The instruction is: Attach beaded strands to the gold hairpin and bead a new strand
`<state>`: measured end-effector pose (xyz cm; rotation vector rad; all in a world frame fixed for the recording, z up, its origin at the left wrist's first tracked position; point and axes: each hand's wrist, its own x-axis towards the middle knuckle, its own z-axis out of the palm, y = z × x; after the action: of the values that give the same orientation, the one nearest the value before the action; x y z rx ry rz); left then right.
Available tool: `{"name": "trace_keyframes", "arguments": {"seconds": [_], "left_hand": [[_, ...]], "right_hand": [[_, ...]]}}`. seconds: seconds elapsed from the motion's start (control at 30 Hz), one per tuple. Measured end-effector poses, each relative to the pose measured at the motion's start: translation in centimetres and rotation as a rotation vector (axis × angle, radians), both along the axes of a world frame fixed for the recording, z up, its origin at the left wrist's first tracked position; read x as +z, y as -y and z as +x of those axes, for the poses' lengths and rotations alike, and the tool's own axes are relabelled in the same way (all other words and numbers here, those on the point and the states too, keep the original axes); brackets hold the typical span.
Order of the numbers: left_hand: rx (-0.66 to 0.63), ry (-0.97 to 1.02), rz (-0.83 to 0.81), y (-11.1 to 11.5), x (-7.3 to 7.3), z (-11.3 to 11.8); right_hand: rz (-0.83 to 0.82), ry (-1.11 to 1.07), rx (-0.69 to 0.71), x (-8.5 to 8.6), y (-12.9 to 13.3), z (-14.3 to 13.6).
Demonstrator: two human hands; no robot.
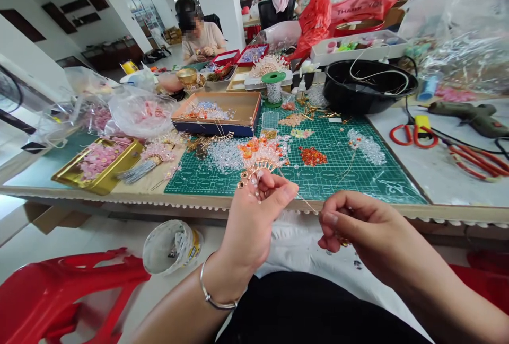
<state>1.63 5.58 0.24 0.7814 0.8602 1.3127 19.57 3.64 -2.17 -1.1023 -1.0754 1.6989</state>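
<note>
My left hand (258, 217) is closed on a beaded hair ornament (264, 153), fan-shaped, with orange and pale pink beads over a curved gold band. From it a thin wire (306, 203) runs down to the right. My right hand (350, 219) pinches the far end of that wire, and something small and gold shows under its fingers, too hidden to name. Beyond the ornament, a pile of clear beads (225, 156) and a pile of orange-red beads (313, 156) lie on the green cutting mat (334, 177). More clear beads (366, 147) lie at the mat's right side.
A cardboard box (218, 128) of beads and a gold tray (63, 174) of pink pieces stand left. Right are a black basin (358, 95), scissors (413, 134), pliers (473, 161) and a glue gun (469, 113). A bucket (153, 251) and red stool (59, 285) are below. A co-worker (204, 36) sits opposite.
</note>
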Motion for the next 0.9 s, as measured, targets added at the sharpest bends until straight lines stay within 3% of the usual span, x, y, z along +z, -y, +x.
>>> {"name": "trace_keyframes", "arguments": {"seconds": [0.13,0.33,0.6,0.9], "left_hand": [[-0.031,0.009,-0.049,-0.1,-0.1,0.0],[-0.159,0.083,-0.14,0.2,-0.8,0.8],[-0.223,0.124,-0.159,0.2,-1.2,1.1],[-0.195,0.091,-0.174,0.1,-1.4,1.1]], "right_hand": [[-0.134,-0.156,-0.046,0.6,0.3,-0.3],[-0.276,-0.297,-0.005,0.7,0.4,-1.3],[-0.247,-0.297,-0.021,-0.1,0.4,-1.6],[-0.16,-0.217,0.007,-0.3,0.7,-1.6]]}}
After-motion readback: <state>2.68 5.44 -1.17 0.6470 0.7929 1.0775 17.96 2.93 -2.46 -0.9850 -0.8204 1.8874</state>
